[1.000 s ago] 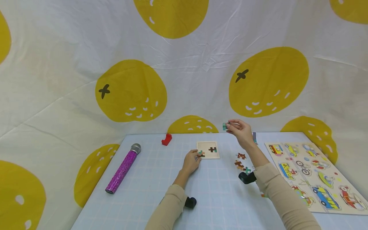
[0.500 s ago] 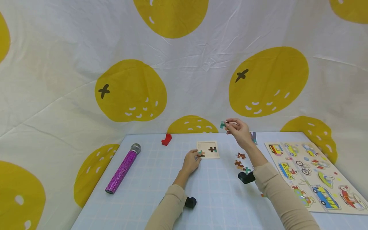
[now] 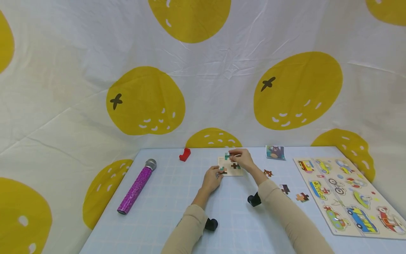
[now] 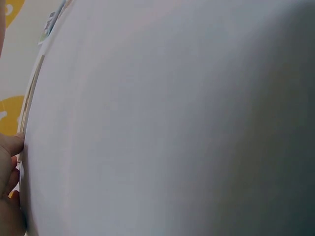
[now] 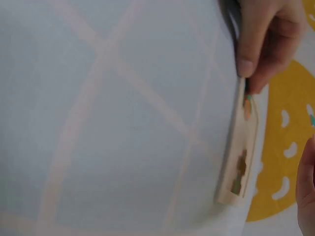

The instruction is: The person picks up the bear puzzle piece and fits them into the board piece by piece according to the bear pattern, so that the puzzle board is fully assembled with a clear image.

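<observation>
In the head view my left hand (image 3: 212,179) holds the lower left corner of a small square wooden puzzle tray (image 3: 231,173). The right wrist view has its thumb and fingers on the tray's edge. One jigsaw piece (image 3: 235,165) lies in the tray at the right, another piece (image 3: 223,170) by my left fingertips. Over the tray's top edge my right hand (image 3: 242,159) pinches a teal jigsaw piece (image 3: 227,156) between thumb and fingers. At the left wrist view's edge, only part of the left hand (image 4: 11,172) appears beside the tray's rim (image 4: 30,93).
Loose jigsaw pieces, one brown (image 3: 268,173), one dark (image 3: 284,189) and one orange-brown (image 3: 302,197), lie right of the tray. Behind them is a bear picture card (image 3: 275,152). A vehicle puzzle board (image 3: 346,194) covers the right side. A purple microphone (image 3: 136,190) and red block (image 3: 185,154) are left.
My right hand has moved left and down to the tray, carrying the teal jigsaw piece. The picture card and several loose pieces have come out from behind the right arm. My left hand stays put.
</observation>
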### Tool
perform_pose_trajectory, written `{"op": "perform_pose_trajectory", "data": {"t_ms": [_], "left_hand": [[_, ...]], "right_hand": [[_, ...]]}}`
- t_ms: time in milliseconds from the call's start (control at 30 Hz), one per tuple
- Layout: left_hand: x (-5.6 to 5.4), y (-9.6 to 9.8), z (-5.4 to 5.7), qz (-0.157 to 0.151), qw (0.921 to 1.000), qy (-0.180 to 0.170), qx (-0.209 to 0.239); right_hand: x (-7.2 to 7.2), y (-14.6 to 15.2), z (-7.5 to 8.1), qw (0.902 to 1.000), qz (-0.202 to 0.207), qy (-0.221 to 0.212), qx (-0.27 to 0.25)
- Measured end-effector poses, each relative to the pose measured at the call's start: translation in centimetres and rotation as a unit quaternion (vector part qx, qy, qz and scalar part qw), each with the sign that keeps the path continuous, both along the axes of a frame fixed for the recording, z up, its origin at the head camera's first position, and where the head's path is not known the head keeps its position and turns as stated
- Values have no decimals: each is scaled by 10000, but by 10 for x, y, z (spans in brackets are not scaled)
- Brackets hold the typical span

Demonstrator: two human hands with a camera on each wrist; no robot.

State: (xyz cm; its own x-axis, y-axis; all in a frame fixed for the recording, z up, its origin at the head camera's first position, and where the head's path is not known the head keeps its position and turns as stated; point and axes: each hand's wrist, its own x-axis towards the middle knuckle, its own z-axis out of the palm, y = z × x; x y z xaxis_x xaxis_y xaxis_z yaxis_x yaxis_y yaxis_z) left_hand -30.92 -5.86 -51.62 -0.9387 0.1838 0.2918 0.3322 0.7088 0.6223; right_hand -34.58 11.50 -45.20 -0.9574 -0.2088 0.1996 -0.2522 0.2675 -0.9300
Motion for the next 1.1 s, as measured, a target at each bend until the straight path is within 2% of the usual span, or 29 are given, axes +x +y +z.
{"op": "perform_pose_trajectory", "data": {"t_ms": [100, 233, 400, 500, 700, 933, 1100], "left_hand": [[1, 0, 1, -10, 10000, -10, -17], [1, -2, 0, -101, 9998, 154, 92], [2, -3, 0, -142, 9996, 216, 138], [2, -3, 0, -146, 9996, 211, 103], [1, -3, -1, -167, 9996, 194, 135], [1, -3, -2, -227, 9990, 368, 145], [1, -3, -2, -233, 9988, 424, 103]], "right_hand": [[-3, -10, -12, 9995, -26, -27, 325], [-6, -21, -24, 9975, -217, -49, 676], [-7, -30, -34, 9951, -326, -261, 894], [-5, -33, -37, 9922, -307, -164, 1194], [-4, -36, -40, 9798, -206, 232, 1974], [-2, -39, -36, 9635, 120, 510, 2625], [-1, -40, -35, 9512, 167, 692, 3003]]}}
